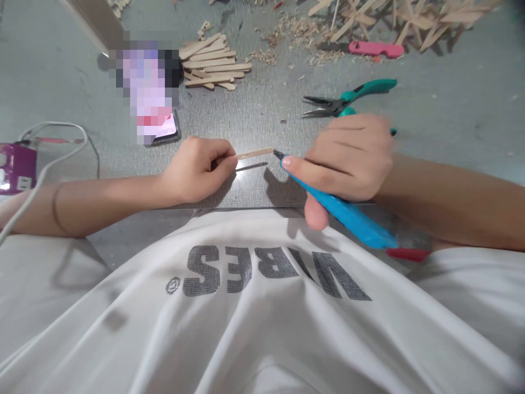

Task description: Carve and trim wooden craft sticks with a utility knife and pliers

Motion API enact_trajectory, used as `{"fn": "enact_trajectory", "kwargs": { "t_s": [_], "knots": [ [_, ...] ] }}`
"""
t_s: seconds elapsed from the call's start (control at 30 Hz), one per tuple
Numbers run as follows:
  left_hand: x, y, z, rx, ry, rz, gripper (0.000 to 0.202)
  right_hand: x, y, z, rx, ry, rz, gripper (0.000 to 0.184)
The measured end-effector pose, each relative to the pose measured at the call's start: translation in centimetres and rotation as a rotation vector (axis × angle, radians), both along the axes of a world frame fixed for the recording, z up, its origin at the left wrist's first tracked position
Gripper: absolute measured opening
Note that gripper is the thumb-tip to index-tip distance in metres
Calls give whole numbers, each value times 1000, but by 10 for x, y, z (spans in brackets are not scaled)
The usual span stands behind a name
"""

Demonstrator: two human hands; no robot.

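My left hand (197, 169) is closed around one end of a thin wooden stick (255, 154), which points right just above the grey tabletop (246, 115). My right hand (348, 158) grips a blue-handled tool (348, 213) with a red end; its dark tip (279, 155) meets the free end of the stick. Both hands hover close to the near table edge, above my white shirt.
A pile of flat wooden sticks (213, 65) lies at the back centre. Teal-handled pliers (348, 98) rest behind my right hand. A pink-handled knife (375, 49), wood shavings and scattered sticks lie far right. A phone (166, 131), purple power strip (16, 167) and white cable (53, 148) sit left.
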State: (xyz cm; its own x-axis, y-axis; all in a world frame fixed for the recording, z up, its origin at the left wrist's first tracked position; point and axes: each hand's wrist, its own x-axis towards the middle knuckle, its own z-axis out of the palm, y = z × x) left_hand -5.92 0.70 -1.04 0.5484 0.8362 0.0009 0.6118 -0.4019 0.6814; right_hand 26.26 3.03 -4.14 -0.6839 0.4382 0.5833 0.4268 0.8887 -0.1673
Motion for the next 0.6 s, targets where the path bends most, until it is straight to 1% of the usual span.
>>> {"fn": "enact_trajectory", "kwargs": {
  "t_s": [0.03,0.1,0.13,0.17,0.23,0.27,0.4,0.47,0.53,0.6],
  "knots": [
    [0,0,0,7,26,-8,26,-1,-4,2,135,-44,159,68],
    [0,0,1,18,94,-32,29,-6,-8,5,340,-110,314,55],
    [0,0,2,25,133,-42,30,-9,-7,6,396,-127,359,49],
    [1,-1,3,29,173,-51,32,-12,-6,6,406,-140,377,43],
    [1,-1,5,33,241,-65,35,-14,-4,5,360,-169,391,33],
    [2,-1,5,37,260,-69,36,-14,-3,4,334,-199,388,32],
    [2,-1,6,50,286,-77,36,-12,-4,-3,304,-372,361,38],
    [2,-1,5,51,288,-79,35,-14,-5,-9,324,-364,349,41],
    [2,-1,5,51,284,-82,34,-17,-5,-18,337,-296,339,42],
    [2,-1,4,54,272,-85,34,-20,-3,-27,310,-263,335,40]
  ]
}}
